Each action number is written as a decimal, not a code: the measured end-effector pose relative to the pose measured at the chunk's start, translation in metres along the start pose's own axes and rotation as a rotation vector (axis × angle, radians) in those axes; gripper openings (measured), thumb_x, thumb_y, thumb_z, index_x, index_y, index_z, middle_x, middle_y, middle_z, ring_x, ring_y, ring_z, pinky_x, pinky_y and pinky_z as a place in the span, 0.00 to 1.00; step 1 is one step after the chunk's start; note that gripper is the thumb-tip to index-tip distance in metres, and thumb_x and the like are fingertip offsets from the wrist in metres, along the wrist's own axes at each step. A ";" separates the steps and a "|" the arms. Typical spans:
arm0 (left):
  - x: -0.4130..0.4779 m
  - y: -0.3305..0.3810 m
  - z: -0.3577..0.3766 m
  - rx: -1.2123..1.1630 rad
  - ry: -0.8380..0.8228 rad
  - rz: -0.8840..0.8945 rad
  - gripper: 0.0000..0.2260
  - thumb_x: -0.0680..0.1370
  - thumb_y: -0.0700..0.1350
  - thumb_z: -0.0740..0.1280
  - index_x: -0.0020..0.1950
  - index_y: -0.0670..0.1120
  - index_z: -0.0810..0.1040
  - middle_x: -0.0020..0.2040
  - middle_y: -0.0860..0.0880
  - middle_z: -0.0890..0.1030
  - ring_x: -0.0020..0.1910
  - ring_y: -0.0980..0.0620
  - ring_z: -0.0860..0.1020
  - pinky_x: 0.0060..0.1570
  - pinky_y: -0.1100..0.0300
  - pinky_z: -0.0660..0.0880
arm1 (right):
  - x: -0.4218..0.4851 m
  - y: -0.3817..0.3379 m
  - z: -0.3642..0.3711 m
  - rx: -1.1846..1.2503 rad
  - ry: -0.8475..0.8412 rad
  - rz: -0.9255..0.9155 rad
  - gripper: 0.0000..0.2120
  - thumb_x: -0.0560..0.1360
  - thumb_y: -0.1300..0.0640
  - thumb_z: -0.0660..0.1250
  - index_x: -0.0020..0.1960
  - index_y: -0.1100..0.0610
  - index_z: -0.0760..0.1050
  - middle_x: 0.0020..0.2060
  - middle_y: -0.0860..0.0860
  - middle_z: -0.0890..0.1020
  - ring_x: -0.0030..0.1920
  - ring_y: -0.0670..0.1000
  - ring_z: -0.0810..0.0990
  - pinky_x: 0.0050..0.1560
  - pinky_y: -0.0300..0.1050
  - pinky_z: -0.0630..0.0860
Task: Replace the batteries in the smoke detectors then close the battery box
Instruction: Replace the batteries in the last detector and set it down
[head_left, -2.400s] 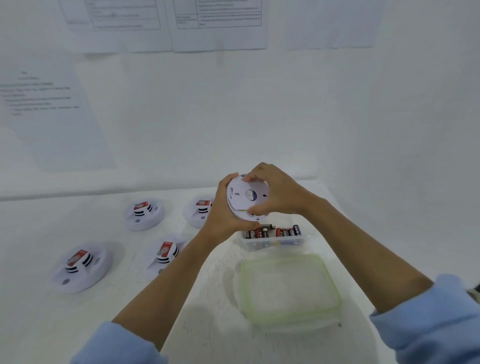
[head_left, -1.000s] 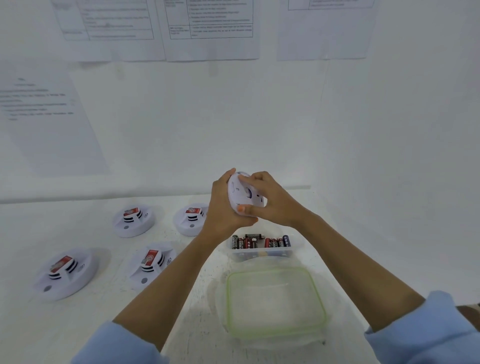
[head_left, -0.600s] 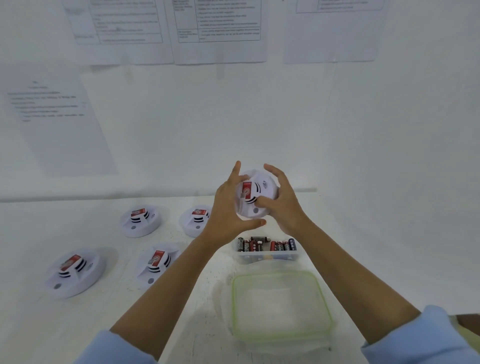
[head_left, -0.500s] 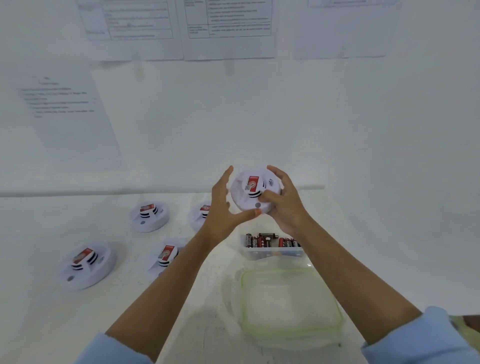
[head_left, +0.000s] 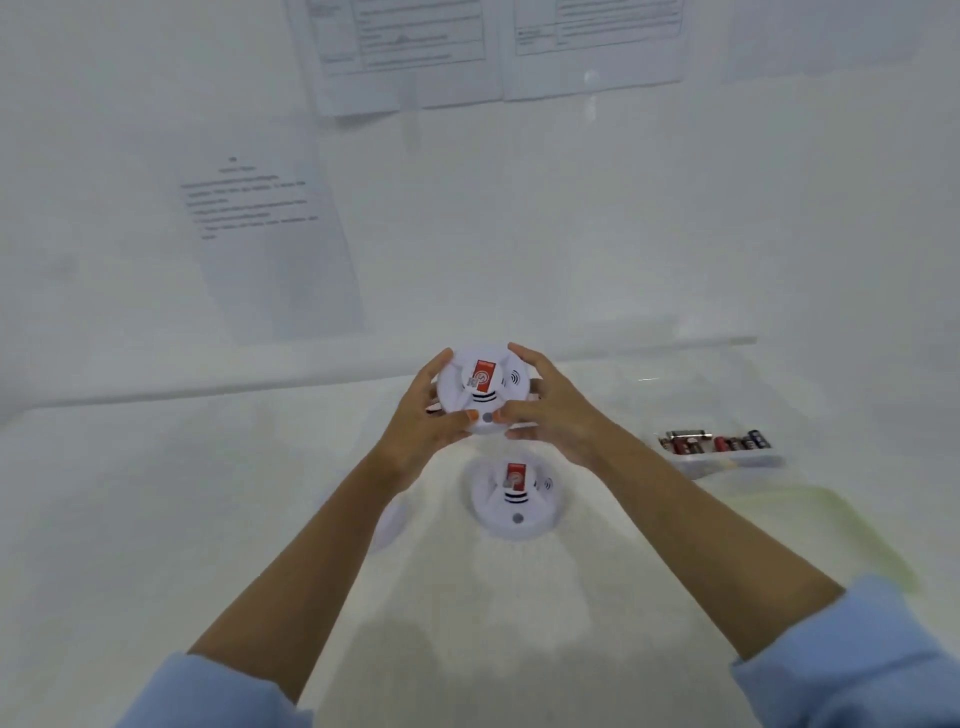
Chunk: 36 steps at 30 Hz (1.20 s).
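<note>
I hold a round white smoke detector with a red label face up above the table. My left hand grips its left rim and my right hand grips its right rim. Below it a second smoke detector lies on the white table. Part of a third detector shows behind my left forearm. The clear battery box with several batteries sits open at the right. Its green-rimmed lid lies nearer to me, blurred.
The white table meets a white wall at the back, with printed paper sheets taped to it. A wall also closes the right side behind the battery box.
The held detector was turned from back side to label side up. The view has swung left, so the battery box now lies right and the detectors sit under my hands.
</note>
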<state>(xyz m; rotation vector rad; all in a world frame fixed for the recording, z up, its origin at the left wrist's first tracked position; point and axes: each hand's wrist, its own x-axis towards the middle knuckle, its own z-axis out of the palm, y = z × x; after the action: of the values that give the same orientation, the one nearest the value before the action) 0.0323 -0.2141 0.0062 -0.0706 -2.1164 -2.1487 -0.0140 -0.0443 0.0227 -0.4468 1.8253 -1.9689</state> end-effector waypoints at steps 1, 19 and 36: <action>-0.003 0.000 -0.015 0.025 -0.005 -0.002 0.28 0.74 0.34 0.68 0.68 0.55 0.64 0.60 0.55 0.75 0.56 0.54 0.77 0.46 0.60 0.80 | 0.003 0.004 0.015 0.010 0.007 0.000 0.38 0.66 0.70 0.72 0.68 0.44 0.63 0.57 0.57 0.75 0.46 0.54 0.79 0.41 0.43 0.79; -0.017 -0.010 -0.165 -0.035 0.117 -0.079 0.32 0.72 0.29 0.67 0.72 0.50 0.63 0.60 0.49 0.74 0.51 0.53 0.79 0.43 0.61 0.80 | 0.073 0.028 0.168 -0.189 0.068 -0.021 0.39 0.68 0.68 0.71 0.72 0.53 0.57 0.56 0.52 0.71 0.53 0.53 0.74 0.37 0.38 0.77; 0.013 -0.044 -0.218 0.026 0.032 -0.085 0.34 0.71 0.27 0.67 0.73 0.44 0.61 0.60 0.48 0.73 0.49 0.58 0.76 0.38 0.71 0.77 | 0.121 0.050 0.209 -0.533 0.155 -0.028 0.16 0.68 0.70 0.70 0.51 0.72 0.67 0.54 0.75 0.72 0.49 0.67 0.75 0.42 0.51 0.71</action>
<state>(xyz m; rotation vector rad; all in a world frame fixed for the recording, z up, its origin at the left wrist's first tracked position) 0.0256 -0.4323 -0.0400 0.0563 -2.1667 -2.1520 -0.0091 -0.2878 -0.0147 -0.4854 2.4577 -1.5474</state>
